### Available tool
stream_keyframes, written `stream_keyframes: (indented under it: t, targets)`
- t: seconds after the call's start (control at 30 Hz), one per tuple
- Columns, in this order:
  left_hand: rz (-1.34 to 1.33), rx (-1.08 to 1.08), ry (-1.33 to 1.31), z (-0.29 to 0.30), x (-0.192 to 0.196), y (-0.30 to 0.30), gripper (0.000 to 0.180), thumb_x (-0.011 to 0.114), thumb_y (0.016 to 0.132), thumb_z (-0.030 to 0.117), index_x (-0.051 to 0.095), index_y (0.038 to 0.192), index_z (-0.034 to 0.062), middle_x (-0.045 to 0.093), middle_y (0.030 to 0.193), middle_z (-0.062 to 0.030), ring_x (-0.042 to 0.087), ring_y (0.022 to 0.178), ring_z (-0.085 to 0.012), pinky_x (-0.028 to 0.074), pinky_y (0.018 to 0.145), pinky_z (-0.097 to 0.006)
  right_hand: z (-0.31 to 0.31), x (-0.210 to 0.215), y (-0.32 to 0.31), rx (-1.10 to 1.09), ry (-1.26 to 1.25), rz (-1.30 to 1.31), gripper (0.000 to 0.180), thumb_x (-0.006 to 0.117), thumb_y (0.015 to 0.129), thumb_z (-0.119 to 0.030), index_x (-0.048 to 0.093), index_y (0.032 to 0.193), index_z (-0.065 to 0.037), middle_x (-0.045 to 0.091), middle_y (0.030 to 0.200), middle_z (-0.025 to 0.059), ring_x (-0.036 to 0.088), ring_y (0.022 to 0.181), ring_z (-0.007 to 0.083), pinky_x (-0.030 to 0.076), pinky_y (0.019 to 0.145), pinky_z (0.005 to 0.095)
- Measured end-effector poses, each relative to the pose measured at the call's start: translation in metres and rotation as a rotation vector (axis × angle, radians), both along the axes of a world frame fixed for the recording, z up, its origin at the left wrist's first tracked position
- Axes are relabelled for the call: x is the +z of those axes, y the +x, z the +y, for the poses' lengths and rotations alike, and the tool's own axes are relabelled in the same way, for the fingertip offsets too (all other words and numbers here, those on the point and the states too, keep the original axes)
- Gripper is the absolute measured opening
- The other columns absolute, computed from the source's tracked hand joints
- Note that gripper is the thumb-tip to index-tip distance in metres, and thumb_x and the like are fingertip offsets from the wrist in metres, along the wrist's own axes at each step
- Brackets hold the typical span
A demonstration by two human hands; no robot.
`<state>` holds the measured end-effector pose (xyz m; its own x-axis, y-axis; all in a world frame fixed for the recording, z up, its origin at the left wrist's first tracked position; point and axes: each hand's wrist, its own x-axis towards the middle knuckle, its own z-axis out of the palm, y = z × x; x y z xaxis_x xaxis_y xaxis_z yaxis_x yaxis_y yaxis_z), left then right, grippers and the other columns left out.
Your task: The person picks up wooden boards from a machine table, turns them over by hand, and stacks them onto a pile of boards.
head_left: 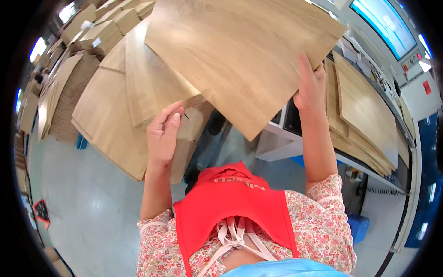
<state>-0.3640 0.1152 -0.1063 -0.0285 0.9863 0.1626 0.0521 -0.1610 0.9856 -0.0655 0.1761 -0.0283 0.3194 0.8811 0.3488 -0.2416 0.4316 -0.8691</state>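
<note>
A large wood-grain board [240, 60] is held up in front of me, tilted, with one corner pointing down toward my apron. My right hand [312, 87] grips its right edge, the thumb lying on the upper face and the fingers going underneath. My left hand [164, 129] is off that board, its fingers half bent and the thumb a little apart, with nothing seen between them. It hovers at the near edge of a stack of similar boards [110, 115]. One loose board [150, 85] lies askew on top of this stack, partly hidden by the raised one.
More boards [364, 111] lie piled on a machine bench at the right, below a lit screen [385, 25] and a control panel [412, 60]. Tall panel stacks [71, 97] stand at the left and back. A blue bin [358, 227] sits on the floor at the right.
</note>
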Motion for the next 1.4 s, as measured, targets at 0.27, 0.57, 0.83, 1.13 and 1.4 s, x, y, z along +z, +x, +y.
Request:
stream_keyframes:
  t: [0.27, 0.57, 0.83, 1.13, 1.4]
  targets:
    - [-0.016, -0.080, -0.104, 0.012, -0.037, 0.004, 0.029, 0.051, 0.094, 0.013, 0.058, 0.121, 0.0021, 0.060, 0.118, -0.0076, 0.057, 0.108, -0.0176, 0.048, 0.086, -0.030, 0.023, -0.034, 0.035, -0.009, -0.168, 0.234, 0.037, 0.058, 0.089, -0.016, 0.046, 0.119, 0.002, 0.056, 0.114, 0.0121, 0.058, 0.100, 0.0233, 0.051, 0.082, 0.0379]
    - [-0.043, -0.046, -0.132, 0.008, -0.045, -0.004, 0.030, 0.055, 0.093, 0.012, 0.057, 0.119, -0.0019, 0.062, 0.112, -0.0076, 0.058, 0.100, -0.0113, 0.045, 0.087, -0.025, 0.032, -0.057, 0.050, -0.075, -0.294, 0.323, 0.038, 0.058, 0.090, -0.016, 0.045, 0.120, 0.003, 0.057, 0.114, 0.0140, 0.060, 0.099, 0.0261, 0.053, 0.080, 0.0412]
    - [-0.102, -0.020, -0.188, -0.003, -0.057, -0.014, 0.027, 0.053, 0.092, 0.011, 0.059, 0.117, 0.0024, 0.063, 0.112, -0.0045, 0.059, 0.100, -0.0138, 0.048, 0.082, -0.028, 0.026, -0.044, 0.051, -0.024, -0.255, 0.272, 0.035, 0.059, 0.089, -0.015, 0.048, 0.117, 0.003, 0.058, 0.111, 0.0121, 0.061, 0.096, 0.0250, 0.054, 0.078, 0.0395]
    - [-0.119, 0.017, -0.228, -0.011, -0.061, -0.033, 0.027, 0.053, 0.092, 0.011, 0.059, 0.117, 0.0017, 0.062, 0.113, -0.0060, 0.059, 0.100, -0.0143, 0.049, 0.082, -0.028, 0.018, 0.012, 0.017, -0.049, -0.138, -0.033, 0.039, 0.054, 0.092, -0.020, 0.046, 0.125, 0.001, 0.056, 0.119, 0.0110, 0.059, 0.103, 0.0236, 0.050, 0.085, 0.0377]
    - [-0.581, -0.046, -0.221, 0.002, -0.031, -0.049, 0.054, 0.050, 0.094, 0.039, 0.044, 0.131, -0.0005, 0.055, 0.125, -0.0153, 0.056, 0.111, -0.0244, 0.047, 0.091, -0.037, -0.005, 0.055, -0.013, -0.123, 0.116, -0.445, 0.036, 0.062, 0.089, -0.017, 0.054, 0.117, 0.002, 0.063, 0.104, 0.0084, 0.060, 0.087, 0.0138, 0.050, 0.078, 0.0295]
